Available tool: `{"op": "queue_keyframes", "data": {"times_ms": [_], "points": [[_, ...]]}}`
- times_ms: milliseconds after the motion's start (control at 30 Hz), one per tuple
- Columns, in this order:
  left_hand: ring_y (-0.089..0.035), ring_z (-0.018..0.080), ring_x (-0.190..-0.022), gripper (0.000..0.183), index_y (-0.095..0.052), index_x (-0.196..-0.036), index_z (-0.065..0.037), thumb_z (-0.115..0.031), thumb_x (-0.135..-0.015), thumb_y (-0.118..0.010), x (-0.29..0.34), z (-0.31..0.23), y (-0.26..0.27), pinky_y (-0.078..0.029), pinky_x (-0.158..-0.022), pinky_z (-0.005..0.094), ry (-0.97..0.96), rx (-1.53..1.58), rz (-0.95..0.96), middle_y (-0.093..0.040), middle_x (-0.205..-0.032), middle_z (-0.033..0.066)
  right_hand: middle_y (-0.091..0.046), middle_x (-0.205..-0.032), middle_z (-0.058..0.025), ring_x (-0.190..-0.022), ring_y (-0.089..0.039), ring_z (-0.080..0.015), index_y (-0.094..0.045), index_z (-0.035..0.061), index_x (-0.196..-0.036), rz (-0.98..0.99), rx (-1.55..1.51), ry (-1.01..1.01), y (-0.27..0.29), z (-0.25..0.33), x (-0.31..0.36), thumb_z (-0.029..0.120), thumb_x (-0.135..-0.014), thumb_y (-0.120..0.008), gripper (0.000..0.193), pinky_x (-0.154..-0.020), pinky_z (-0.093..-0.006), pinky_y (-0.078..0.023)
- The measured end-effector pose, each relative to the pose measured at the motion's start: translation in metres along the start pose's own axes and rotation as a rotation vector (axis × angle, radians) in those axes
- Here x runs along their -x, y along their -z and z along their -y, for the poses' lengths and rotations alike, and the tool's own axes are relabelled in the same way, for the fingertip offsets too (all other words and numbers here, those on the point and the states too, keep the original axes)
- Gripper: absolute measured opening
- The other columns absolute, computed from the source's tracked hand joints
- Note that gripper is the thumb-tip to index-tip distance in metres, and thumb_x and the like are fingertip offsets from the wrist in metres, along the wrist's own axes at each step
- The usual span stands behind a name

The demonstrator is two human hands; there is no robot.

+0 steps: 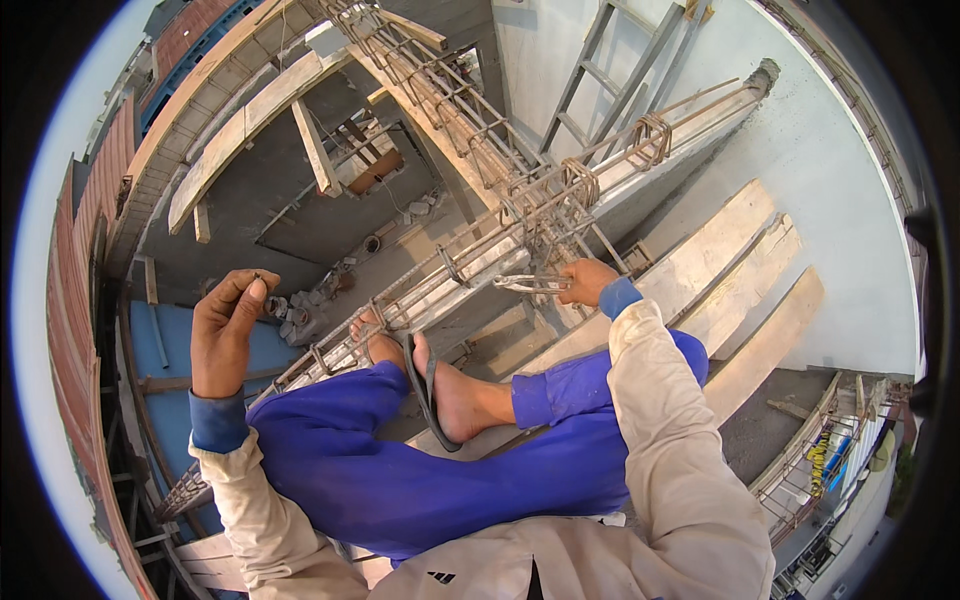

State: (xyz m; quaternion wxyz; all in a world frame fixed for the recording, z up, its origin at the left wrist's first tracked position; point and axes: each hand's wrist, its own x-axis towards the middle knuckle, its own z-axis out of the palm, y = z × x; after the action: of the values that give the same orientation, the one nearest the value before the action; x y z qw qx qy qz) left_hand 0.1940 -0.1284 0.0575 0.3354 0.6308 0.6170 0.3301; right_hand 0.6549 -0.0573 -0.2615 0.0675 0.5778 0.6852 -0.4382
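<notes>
My right hand (pixel 588 283) is closed round the handles of metal pincers (pixel 525 284), their head pointing left beside the rebar. Raised on the left and away from the steel, my left hand (pixel 228 325) has thumb and forefinger pressed together; a tiny dark bit shows at the tips, too small to name. Between the hands runs a rebar cage (pixel 455 268) of long bars and stirrups. It meets another rebar cage (pixel 470 150) at a junction (pixel 550 215) just beyond the pincers. Bundled stirrups (pixel 580 183) sit on the bars past that junction.
Wooden planks (pixel 690 265) lie right of my legs. One foot wears a sandal (pixel 425 395) near the cage. Below on the left is a deep drop to a floor with rubble (pixel 295 315). A ladder (pixel 610 80) leans on the pale wall (pixel 840 200).
</notes>
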Motion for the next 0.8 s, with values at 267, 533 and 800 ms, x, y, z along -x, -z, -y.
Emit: {"op": "queue_keyframes", "data": {"times_ms": [267, 533, 800], "points": [[-0.062, 0.0075, -0.083, 0.027, -0.073, -0.121, 0.001, -0.013, -0.098, -0.073, 0.054, -0.033, -0.062, -0.05, -0.078, 0.0243, -0.049, 0.151, -0.033, -0.07, -0.091, 0.001, -0.072, -0.09, -0.0116, -0.086, -0.068, -0.0253, -0.075, 0.004, -0.101, -0.218, -0.183, -0.233, 0.05, -0.159, 0.172, 0.018, -0.072, -0.088, 0.035, -0.08, -0.0384, -0.053], [-0.07, 0.0101, -0.079, 0.02, -0.071, -0.112, 0.001, -0.015, -0.101, -0.069, 0.056, 0.014, -0.213, -0.057, -0.07, 0.0248, 0.219, 0.58, 0.118, -0.076, -0.092, 0.008, -0.069, -0.124, -0.0204, -0.105, -0.07, -0.0343, -0.071, 0.0093, -0.128, -0.583, 0.319, -0.327, 0.029, -0.129, 0.205, 0.026, -0.086, -0.08, 0.046, -0.092, -0.0434, -0.056], [-0.071, 0.0128, -0.077, 0.021, -0.072, -0.11, 0.003, -0.016, -0.102, -0.068, -0.03, 0.074, -0.308, -0.058, -0.067, 0.0272, 0.315, 0.626, 0.061, -0.077, -0.093, 0.0104, -0.069, -0.084, -0.0057, -0.072, -0.065, -0.0099, -0.069, 0.0001, -0.123, -0.186, -0.824, 0.119, -0.032, 0.086, 0.117, 0.034, -0.109, -0.055, 0.039, -0.062, -0.0267, -0.051]]}}
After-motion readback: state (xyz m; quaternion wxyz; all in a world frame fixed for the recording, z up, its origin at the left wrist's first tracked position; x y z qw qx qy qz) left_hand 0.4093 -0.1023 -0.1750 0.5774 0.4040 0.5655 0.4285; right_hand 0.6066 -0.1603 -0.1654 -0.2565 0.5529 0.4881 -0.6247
